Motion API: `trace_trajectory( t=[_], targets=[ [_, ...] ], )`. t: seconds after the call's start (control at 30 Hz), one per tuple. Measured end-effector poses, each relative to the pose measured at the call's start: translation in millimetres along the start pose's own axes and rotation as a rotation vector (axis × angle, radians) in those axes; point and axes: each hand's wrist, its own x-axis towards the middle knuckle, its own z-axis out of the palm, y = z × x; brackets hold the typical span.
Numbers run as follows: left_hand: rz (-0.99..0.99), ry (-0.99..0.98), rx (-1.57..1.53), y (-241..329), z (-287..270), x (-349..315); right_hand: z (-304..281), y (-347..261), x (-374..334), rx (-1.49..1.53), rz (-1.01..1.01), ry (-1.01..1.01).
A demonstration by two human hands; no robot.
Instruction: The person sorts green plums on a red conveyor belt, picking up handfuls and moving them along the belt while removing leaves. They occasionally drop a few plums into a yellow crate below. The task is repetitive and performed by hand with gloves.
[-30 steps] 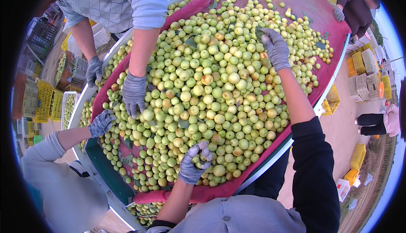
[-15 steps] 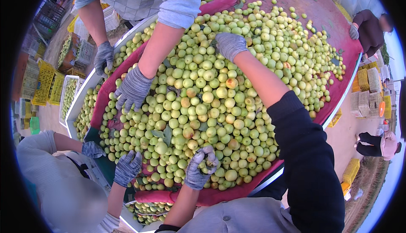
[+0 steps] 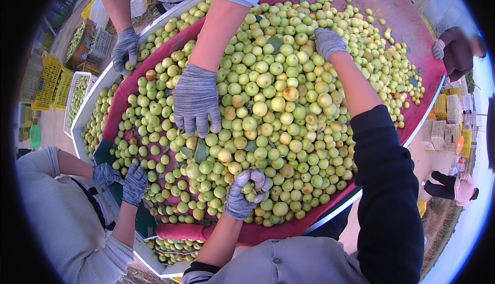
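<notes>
A broad heap of small round green fruit (image 3: 289, 144), some with reddish-brown patches, covers the red cloth (image 3: 412, 31) of a sorting table. At the heap's near edge my left hand (image 3: 246, 195), in a grey knit glove, is curled closed, palm up, round some green fruit. My right hand (image 3: 329, 42), gloved alike, lies on the far part of the heap with its back up. Its fingertips are hidden, so I cannot tell what it grips. A few green leaves (image 3: 200, 151) lie among the fruit between my left hand and a co-worker's glove (image 3: 197, 101).
The far-left co-worker's other glove (image 3: 124, 51) is at the white side channel (image 3: 82, 129), which holds more fruit. At left, another person's gloved hands (image 3: 135, 183) are near the green corner. Yellow crates (image 3: 51, 83) stand at left; white crates (image 3: 438, 134) at right.
My right hand has moved farther out and to the right; my left hand stays curled at the near edge. A co-worker's glove has slid right across the heap; the left person's hands have drawn together.
</notes>
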Motion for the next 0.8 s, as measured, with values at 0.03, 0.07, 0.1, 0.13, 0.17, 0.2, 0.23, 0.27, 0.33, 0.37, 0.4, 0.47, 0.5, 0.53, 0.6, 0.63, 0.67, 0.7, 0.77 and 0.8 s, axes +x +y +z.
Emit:
trace_trajectory(
  t=[0.03, 0.07, 0.1, 0.13, 0.17, 0.2, 0.23, 0.27, 0.33, 0.37, 0.4, 0.47, 0.5, 0.53, 0.6, 0.63, 0.67, 0.7, 0.77, 0.8],
  targets=[
    [-0.018, 0.005, 0.006, 1.5, 0.7, 0.7, 0.5, 0.4, -10.5, 0.054, 0.023, -0.018],
    [-0.044, 0.021, -0.008, 2.5, 1.1, -0.3, -0.3, 1.0, -23.1, 0.103, 0.070, -0.002],
    [-0.046, 0.023, -0.004, 4.4, 0.7, -1.2, -2.3, 1.3, -37.1, 0.105, 0.048, -0.021],
    [-0.024, 0.041, 0.046, 6.2, -0.2, -2.8, -3.2, 1.3, -55.1, 0.102, 0.048, 0.002],
    [-0.014, 0.079, 0.065, 7.7, -1.4, -5.1, -4.2, -0.5, -72.2, 0.120, 0.006, 0.047],
    [0.009, 0.103, 0.084, 9.2, -2.8, -6.2, -7.8, -2.7, -84.4, 0.216, 0.054, 0.100],
    [0.018, 0.049, 0.015, 9.5, -4.1, -7.8, -10.8, -5.8, -96.0, 0.333, 0.067, 0.174],
    [0.010, 0.044, 0.018, 9.2, -4.6, -8.3, -16.0, -10.9, -101.3, 0.442, 0.131, 0.229],
    [0.020, -0.002, 0.028, 7.5, -3.8, -10.2, -23.9, -30.5, -97.5, 0.466, 0.011, 0.308],
    [0.032, 0.002, 0.083, 6.6, -2.3, -10.8, -27.6, -44.3, -87.9, 0.450, -0.019, 0.278],
    [0.080, 0.071, 0.237, 6.4, -0.2, -11.8, -30.0, -59.2, -76.3, 0.444, -0.056, 0.256],
    [0.201, 0.125, 0.563, 10.2, 5.0, -10.9, -27.3, -90.3, -54.9, 0.425, -0.112, 0.328],
    [0.191, 0.196, 0.641, 16.5, 7.3, -8.7, -25.0, -101.9, -43.5, 0.349, -0.038, 0.280],
    [0.245, 0.239, 0.754, 24.7, 9.6, -4.8, -21.6, -106.3, -35.7, 0.346, 0.005, 0.243],
    [0.458, 0.320, 1.105, 43.6, 13.9, 12.5, -14.6, -110.1, -21.5, 0.343, 0.082, 0.114],
    [0.643, 0.334, 1.409, 57.9, 14.7, 24.0, -11.5, -107.1, -19.3, 0.358, 0.068, 0.105],
    [0.821, 0.340, 1.714, 73.8, 15.0, 36.8, -9.5, -103.0, -19.7, 0.416, 0.060, 0.135],
    [0.852, 0.432, 1.836, 88.7, 15.6, 50.3, -8.8, -96.6, -24.7, 0.482, 0.038, 0.200],
    [0.658, 0.615, 2.037, 112.1, 18.1, 79.3, -10.9, -87.1, -44.0, 0.816, 0.016, 0.326],
    [0.451, 0.704, 2.096, 120.6, 20.3, 91.5, -12.1, -87.2, -57.1, 0.933, 0.001, 0.343]
  ],
)
